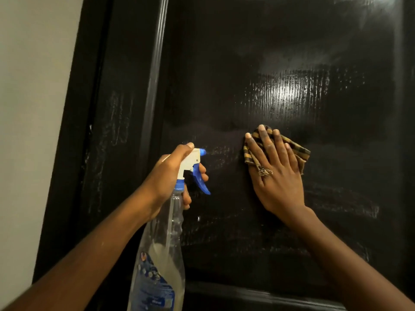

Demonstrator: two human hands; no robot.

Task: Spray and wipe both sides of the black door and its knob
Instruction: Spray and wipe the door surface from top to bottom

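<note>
The glossy black door (pixel 258 75) fills most of the view, streaked with wet patches and a bright reflection. My left hand (pixel 170 176) grips a clear spray bottle (pixel 161 250) with a white and blue trigger head, its nozzle pointing at the door panel. My right hand (pixel 276 173), wearing a ring, lies flat with fingers spread on a brown and yellow checked cloth (pixel 298 153), pressing it against the panel to the right of the nozzle. No door knob is in view.
The black door frame (pixel 74 153) runs down the left side, with a pale wall (pixel 29 108) beyond it. A raised moulding (pixel 155 75) borders the panel on the left and another crosses the bottom.
</note>
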